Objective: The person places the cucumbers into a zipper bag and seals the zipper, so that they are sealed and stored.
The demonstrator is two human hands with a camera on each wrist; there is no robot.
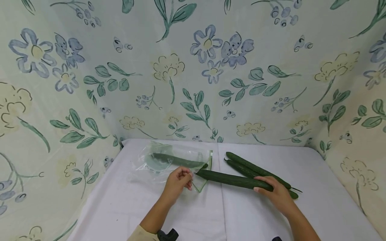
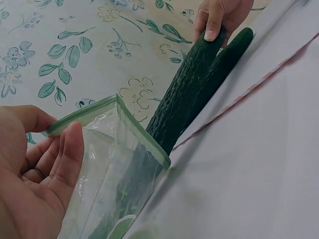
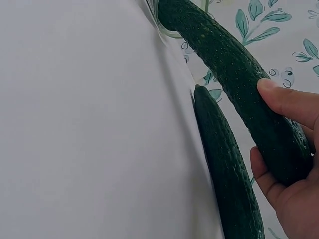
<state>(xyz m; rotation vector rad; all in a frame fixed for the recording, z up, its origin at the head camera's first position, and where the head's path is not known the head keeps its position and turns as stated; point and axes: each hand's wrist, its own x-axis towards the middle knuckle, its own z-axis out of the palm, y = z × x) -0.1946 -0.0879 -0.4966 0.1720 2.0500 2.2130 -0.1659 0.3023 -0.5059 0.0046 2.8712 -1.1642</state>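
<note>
My left hand [image 1: 176,185] pinches the green-edged rim of a clear plastic zip bag [image 2: 102,164], and the mouth is spread towards the right. Inside the bag lies one dark green cucumber [image 1: 178,160]. A second cucumber [image 1: 232,179] is gripped near its right end by my right hand [image 1: 278,194], thumb on one side and fingers on the other. Its far tip is at the bag's mouth; in the right wrist view that tip [image 3: 169,15] lies within the green rim. Two more cucumbers [image 1: 253,164] rest side by side just beyond my right hand.
A white cloth [image 1: 199,214] with a crease down its middle covers the table. Flower-patterned fabric [image 1: 211,83] hangs behind the table and along both sides. Black devices [image 1: 168,235] show at the wrists along the bottom edge.
</note>
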